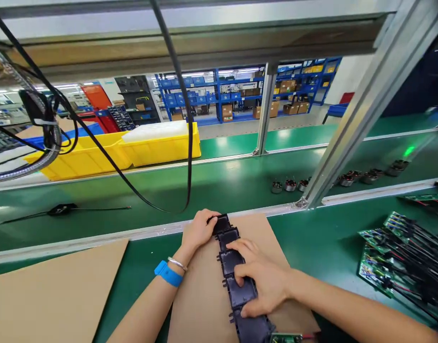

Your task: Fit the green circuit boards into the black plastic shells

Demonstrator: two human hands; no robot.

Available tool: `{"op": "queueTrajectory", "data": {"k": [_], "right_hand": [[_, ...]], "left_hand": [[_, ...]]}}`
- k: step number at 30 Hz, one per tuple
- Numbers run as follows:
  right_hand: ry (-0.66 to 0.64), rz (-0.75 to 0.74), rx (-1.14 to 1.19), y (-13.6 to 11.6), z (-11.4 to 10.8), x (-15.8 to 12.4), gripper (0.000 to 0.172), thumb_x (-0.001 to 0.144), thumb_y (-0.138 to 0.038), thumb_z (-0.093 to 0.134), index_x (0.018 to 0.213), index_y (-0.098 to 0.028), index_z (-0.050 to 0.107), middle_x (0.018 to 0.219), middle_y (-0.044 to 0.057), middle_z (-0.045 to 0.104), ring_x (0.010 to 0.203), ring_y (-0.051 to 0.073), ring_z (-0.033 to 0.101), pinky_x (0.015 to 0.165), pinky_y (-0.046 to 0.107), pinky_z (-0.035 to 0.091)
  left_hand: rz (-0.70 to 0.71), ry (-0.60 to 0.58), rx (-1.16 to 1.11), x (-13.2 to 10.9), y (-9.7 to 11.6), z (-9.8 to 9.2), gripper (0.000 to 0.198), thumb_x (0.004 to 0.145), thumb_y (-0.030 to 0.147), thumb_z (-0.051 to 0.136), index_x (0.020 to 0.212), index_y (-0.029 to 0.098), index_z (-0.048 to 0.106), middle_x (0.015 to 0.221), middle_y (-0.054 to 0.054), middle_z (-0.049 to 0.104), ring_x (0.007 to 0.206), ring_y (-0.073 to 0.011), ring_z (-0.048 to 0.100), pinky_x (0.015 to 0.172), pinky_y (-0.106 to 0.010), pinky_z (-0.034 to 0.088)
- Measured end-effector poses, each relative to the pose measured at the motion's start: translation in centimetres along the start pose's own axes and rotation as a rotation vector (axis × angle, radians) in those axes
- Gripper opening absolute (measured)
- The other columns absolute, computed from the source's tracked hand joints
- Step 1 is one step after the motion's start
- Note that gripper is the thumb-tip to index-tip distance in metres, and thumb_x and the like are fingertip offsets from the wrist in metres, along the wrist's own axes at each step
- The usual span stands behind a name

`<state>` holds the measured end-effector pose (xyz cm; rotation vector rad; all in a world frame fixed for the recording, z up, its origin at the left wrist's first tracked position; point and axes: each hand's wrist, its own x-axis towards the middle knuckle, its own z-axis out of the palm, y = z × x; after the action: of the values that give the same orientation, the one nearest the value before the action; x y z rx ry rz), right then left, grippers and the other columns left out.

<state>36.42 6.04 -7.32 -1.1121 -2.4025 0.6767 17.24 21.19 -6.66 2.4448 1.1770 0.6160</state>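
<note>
A row of several black plastic housings (241, 290) runs away from me along a brown cardboard sheet (201, 295). At the far end, my left hand (200, 229) pinches the last housing (222, 223) between thumb and fingers. My right hand (267, 278) lies over the middle of the row, its fingers spread and their tips touching the housings. Part of the row's right side is hidden beneath that hand. By the nearest housing, at the bottom edge, a green circuit board (286, 337) with a red wire shows in part.
Circuit boards with black cables (401, 257) are heaped at the right. Another cardboard sheet (51, 290) lies left. Beyond a metal rail (154, 232) are small round motors (290, 185) and yellow bins (162, 150). A black cable (189, 143) hangs in front; a metal post (358, 105) stands right.
</note>
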Motion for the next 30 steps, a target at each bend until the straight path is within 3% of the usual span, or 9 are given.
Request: {"op": "queueTrajectory", "data": {"k": [4, 7, 9, 11, 15, 17, 20, 24, 30], "right_hand": [[-0.130, 0.053, -0.013, -2.4, 0.6, -1.2, 0.059, 0.049, -0.056, 0.083, 0.094, -0.022, 0.066, 0.153, 0.012, 0.016, 0.137, 0.043, 0.013, 0.107, 0.060, 0.020], [-0.188, 0.039, -0.013, -4.1, -0.9, -2.4, 0.064, 0.056, -0.057, 0.081, 0.108, -0.024, 0.065, 0.156, 0.012, 0.010, 0.139, 0.045, 0.008, 0.108, 0.062, 0.015], [-0.142, 0.061, -0.007, -5.4, -2.9, -3.7, 0.056, 0.068, -0.055, 0.076, 0.114, -0.024, 0.064, 0.153, 0.013, 0.019, 0.139, 0.042, 0.015, 0.109, 0.059, 0.019], [-0.069, 0.135, 0.015, -6.9, -4.7, -5.7, 0.038, 0.084, -0.046, 0.064, 0.113, -0.022, 0.063, 0.137, 0.014, 0.040, 0.129, 0.033, 0.035, 0.105, 0.049, 0.030], [-0.096, 0.295, 0.041, -9.4, -4.8, -10.3, 0.014, 0.086, -0.033, 0.062, 0.088, -0.020, 0.059, 0.091, 0.005, 0.057, 0.092, 0.022, 0.052, 0.084, 0.035, 0.042], [-0.105, 0.331, 0.070, -10.2, -3.6, -11.8, 0.011, 0.085, -0.024, 0.059, 0.077, -0.019, 0.053, 0.083, 0.002, 0.056, 0.085, 0.019, 0.053, 0.079, 0.031, 0.041], [-0.044, 0.366, 0.164, -11.1, -2.3, -12.5, 0.015, 0.088, -0.017, 0.051, 0.074, -0.019, 0.049, 0.076, -0.001, 0.056, 0.074, 0.015, 0.053, 0.070, 0.025, 0.039], [-0.039, 0.399, 0.438, -12.2, -2.0, -12.1, 0.022, 0.093, -0.031, 0.049, 0.074, -0.019, 0.048, 0.068, -0.002, 0.056, 0.063, 0.013, 0.052, 0.060, 0.022, 0.039], [-0.157, 0.409, 0.298, -11.9, -0.3, -10.5, 0.027, 0.085, -0.028, 0.057, 0.061, -0.018, 0.046, 0.057, -0.005, 0.047, 0.053, 0.009, 0.041, 0.051, 0.020, 0.030]], "left_hand": [[0.039, -0.035, -0.017, -0.9, 1.1, 0.2, 0.019, 0.095, 0.031, 0.057, 0.105, 0.017, 0.064, 0.104, -0.005, 0.064, 0.101, -0.0212, 0.060, 0.091, -0.044, 0.047], [0.051, -0.053, -0.031, -1.5, 1.9, 0.0, 0.021, 0.096, 0.029, 0.052, 0.108, 0.022, 0.067, 0.103, -0.005, 0.064, 0.106, -0.0236, 0.055, 0.096, -0.047, 0.042], [0.051, -0.048, -0.048, -2.3, 2.6, -1.0, 0.026, 0.096, 0.031, 0.049, 0.114, 0.024, 0.067, 0.109, -0.006, 0.063, 0.112, -0.0261, 0.050, 0.100, -0.048, 0.037], [0.046, -0.027, -0.076, -4.1, 4.0, -2.6, 0.031, 0.095, 0.033, 0.047, 0.119, 0.022, 0.064, 0.117, -0.009, 0.060, 0.116, -0.0281, 0.047, 0.104, -0.049, 0.034], [0.056, -0.049, -0.180, -11.4, 9.1, -4.8, 0.031, 0.097, 0.038, 0.041, 0.112, 0.023, 0.063, 0.111, -0.007, 0.063, 0.105, -0.0232, 0.055, 0.095, -0.039, 0.044], [0.022, -0.216, -0.312, -15.9, 12.0, -4.0, 0.029, 0.094, 0.041, 0.046, 0.114, 0.026, 0.061, 0.106, -0.005, 0.064, 0.095, -0.0199, 0.059, 0.086, -0.032, 0.050], [-0.011, -0.399, -0.352, -21.1, 14.8, -0.8, 0.060, 0.068, 0.040, 0.071, 0.123, 0.022, 0.056, 0.104, -0.008, 0.065, 0.089, -0.0246, 0.062, 0.078, -0.034, 0.054], [-0.011, -0.467, -0.318, -23.9, 15.2, 0.7, 0.071, 0.066, 0.020, 0.062, 0.135, 0.016, 0.047, 0.118, -0.015, 0.063, 0.103, -0.0288, 0.063, 0.091, -0.039, 0.052], [0.017, -0.555, -0.175, -24.9, 13.5, -4.8, 0.055, 0.078, 0.013, 0.048, 0.130, 0.028, 0.057, 0.111, -0.006, 0.070, 0.100, -0.0253, 0.067, 0.088, -0.034, 0.053]]}}
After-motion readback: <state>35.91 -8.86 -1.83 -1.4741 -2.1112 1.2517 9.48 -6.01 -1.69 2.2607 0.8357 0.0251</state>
